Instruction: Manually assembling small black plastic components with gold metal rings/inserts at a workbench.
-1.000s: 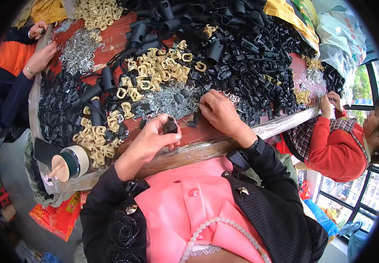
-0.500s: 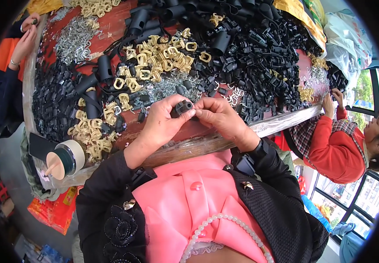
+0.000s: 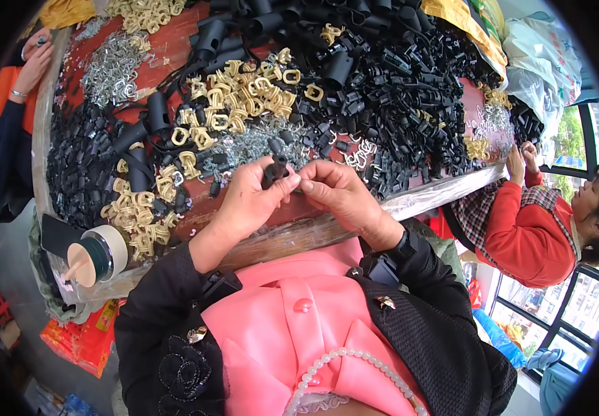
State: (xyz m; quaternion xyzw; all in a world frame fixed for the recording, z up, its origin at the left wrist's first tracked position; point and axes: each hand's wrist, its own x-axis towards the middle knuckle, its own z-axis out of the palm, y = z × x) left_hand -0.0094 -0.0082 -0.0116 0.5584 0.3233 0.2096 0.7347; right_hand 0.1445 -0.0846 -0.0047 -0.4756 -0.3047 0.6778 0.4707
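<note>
Both hands have hardly shifted from half a second back, when they had already come together off the heaps; the small black plastic part (image 3: 275,170) sits between them as it did then. Her left hand (image 3: 247,201) pinches that part between thumb and fingertips, holding it above the near edge of the red table (image 3: 168,48). Her right hand (image 3: 337,194) meets it from the other side, fingertips pressed together at the part's right end; whether they hold some small piece of their own I cannot tell.

Just beyond the hands lies a scatter of silver metal clips (image 3: 251,142), then a mound of tan plastic clips (image 3: 254,87), with more tan ones trailing down the left. A great heap of black plastic parts (image 3: 396,90) fills the right half of the table, crowding close to her right knuckles. A roll of tape (image 3: 98,253) stands at the near left corner beside a dark flat phone (image 3: 57,236). Across the right end a person in a red top (image 3: 521,232) works at the table's edge; at the far left another person's hand (image 3: 32,66) hovers near the rim.
</note>
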